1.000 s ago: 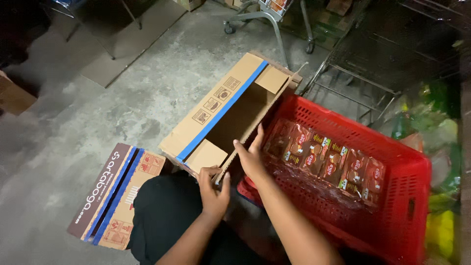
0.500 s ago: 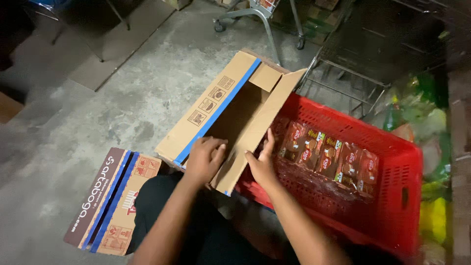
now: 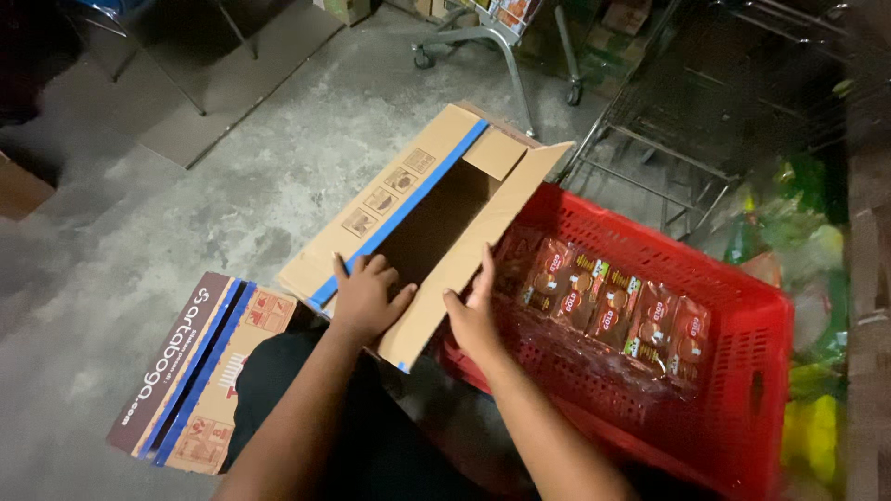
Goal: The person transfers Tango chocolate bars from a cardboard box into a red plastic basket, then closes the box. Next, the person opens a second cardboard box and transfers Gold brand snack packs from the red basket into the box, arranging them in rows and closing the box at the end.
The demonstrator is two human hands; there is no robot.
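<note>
An open brown cardboard box (image 3: 371,218) with a blue tape stripe lies on the concrete floor, its inside dark. My left hand (image 3: 365,297) presses flat on the near short flap of the box. My right hand (image 3: 473,315) rests against the outer face of the long right flap (image 3: 469,250), fingers pointing up. Right of the box stands a red plastic crate (image 3: 742,371) holding a wrapped row of red and brown snack packets (image 3: 613,306).
A flattened printed carton (image 3: 190,371) lies on the floor at my left knee. Cart wheels and a metal frame (image 3: 501,42) stand behind the box, and a wire rack (image 3: 687,158) beyond the crate. Green and yellow packages (image 3: 817,408) sit at the right edge.
My left hand moved from the near corner onto the short flap and pressed it down. The long right flap swung up, with my right hand following along its outer side.
</note>
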